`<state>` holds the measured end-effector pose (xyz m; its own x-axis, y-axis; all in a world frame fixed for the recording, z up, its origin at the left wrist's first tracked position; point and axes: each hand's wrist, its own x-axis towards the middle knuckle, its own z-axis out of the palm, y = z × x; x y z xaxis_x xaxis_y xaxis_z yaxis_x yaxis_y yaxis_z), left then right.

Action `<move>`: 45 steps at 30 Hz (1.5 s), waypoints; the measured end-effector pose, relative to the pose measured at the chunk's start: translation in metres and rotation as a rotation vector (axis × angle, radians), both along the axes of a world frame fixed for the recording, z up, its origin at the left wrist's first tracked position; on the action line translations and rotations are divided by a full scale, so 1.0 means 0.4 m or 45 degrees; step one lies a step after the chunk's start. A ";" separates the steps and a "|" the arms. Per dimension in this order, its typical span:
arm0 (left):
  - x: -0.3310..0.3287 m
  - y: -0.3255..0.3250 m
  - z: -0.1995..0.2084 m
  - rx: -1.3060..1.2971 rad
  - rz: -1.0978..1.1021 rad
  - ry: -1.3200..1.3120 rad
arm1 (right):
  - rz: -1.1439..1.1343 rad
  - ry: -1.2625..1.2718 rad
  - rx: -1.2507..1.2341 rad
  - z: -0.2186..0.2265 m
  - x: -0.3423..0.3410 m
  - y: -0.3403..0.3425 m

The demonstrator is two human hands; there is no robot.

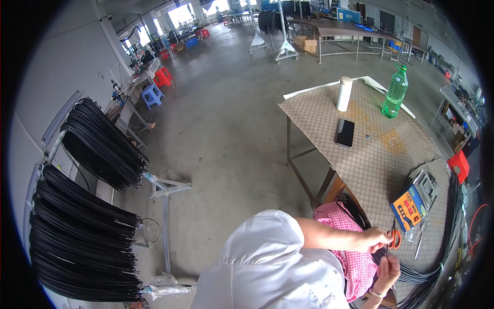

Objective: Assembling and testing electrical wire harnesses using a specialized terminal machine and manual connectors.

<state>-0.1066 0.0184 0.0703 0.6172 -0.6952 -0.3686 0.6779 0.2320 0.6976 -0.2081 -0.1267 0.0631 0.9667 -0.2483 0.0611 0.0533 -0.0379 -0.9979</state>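
At the lower right of the frame, a thin black cable point(387, 251) shows between the two hands, its lower end at the fingertips of the right hand point(388, 272), which pinch it. The left hand point(378, 239) is at its upper end with fingers curled together; whether they grip it, I cannot tell. The left forearm reaches across from the lower middle, nearly level; the right hand comes up from the lower edge, fingers upward. The visible cable stands nearly upright in the frame, its long axis running up and down. Orange-handled scissors point(395, 239) sit just beside the left fingertips, handles toward the bottom, blades toward the top.
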 end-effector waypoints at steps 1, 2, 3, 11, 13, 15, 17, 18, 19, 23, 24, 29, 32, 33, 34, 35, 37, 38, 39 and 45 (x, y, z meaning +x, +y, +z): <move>0.000 -0.013 -0.011 -0.048 -0.004 0.222 | -0.117 -0.238 -0.456 -0.012 0.012 0.009; 0.000 -0.020 -0.022 -0.109 -0.002 0.378 | -0.181 -0.379 -0.845 -0.015 0.017 0.007; -0.004 -0.014 -0.008 -0.131 0.006 0.370 | -0.190 -0.386 -0.867 0.003 0.017 0.023; 0.024 0.005 -0.003 -0.259 -0.004 0.003 | -0.132 0.215 0.138 0.080 0.023 0.019; 0.006 0.013 0.026 -0.223 -0.038 -0.068 | -0.048 0.229 0.360 0.075 0.010 0.018; 0.006 0.011 0.037 -0.224 -0.060 -0.157 | 0.016 0.194 0.489 0.072 0.006 0.014; 0.001 0.009 0.048 -0.209 -0.051 -0.213 | 0.083 0.182 0.589 0.060 -0.001 0.002; 0.002 0.008 0.043 -0.206 -0.056 -0.249 | 0.068 0.224 0.615 0.063 -0.006 0.001; 0.001 0.005 0.046 -0.186 -0.057 -0.259 | 0.096 0.236 0.693 0.062 -0.009 -0.007; -0.007 0.002 0.038 -0.168 -0.005 -0.341 | 0.250 0.290 0.883 0.060 -0.017 -0.013; -0.010 -0.001 0.031 -0.148 0.028 -0.330 | 0.185 0.284 0.728 0.057 -0.018 -0.008; 0.003 -0.021 0.007 -0.151 0.082 0.038 | -0.115 -0.207 -0.565 0.040 0.006 0.019; 0.021 -0.027 -0.004 -0.225 0.067 0.283 | -0.152 -0.212 -0.589 0.030 0.010 0.020; 0.029 -0.029 -0.008 -0.276 0.089 0.313 | -0.114 -0.039 -0.267 0.033 0.002 0.022; 0.037 -0.026 -0.010 -0.328 0.113 0.343 | -0.075 0.133 0.055 0.036 -0.003 0.022; 0.048 -0.017 -0.003 -0.323 0.119 0.286 | -0.071 0.181 0.285 0.040 -0.007 0.015; 0.039 -0.009 0.019 -0.216 0.066 0.225 | -0.030 0.246 0.465 0.045 -0.007 -0.004; 0.030 -0.004 0.031 -0.162 0.044 0.191 | -0.004 0.276 0.556 0.048 -0.006 -0.010; 0.024 -0.002 0.023 -0.209 -0.023 0.099 | 0.017 0.271 0.605 0.048 -0.005 -0.010; 0.020 -0.007 0.031 -0.086 -0.064 -0.334 | 0.140 0.262 0.755 0.037 0.000 -0.026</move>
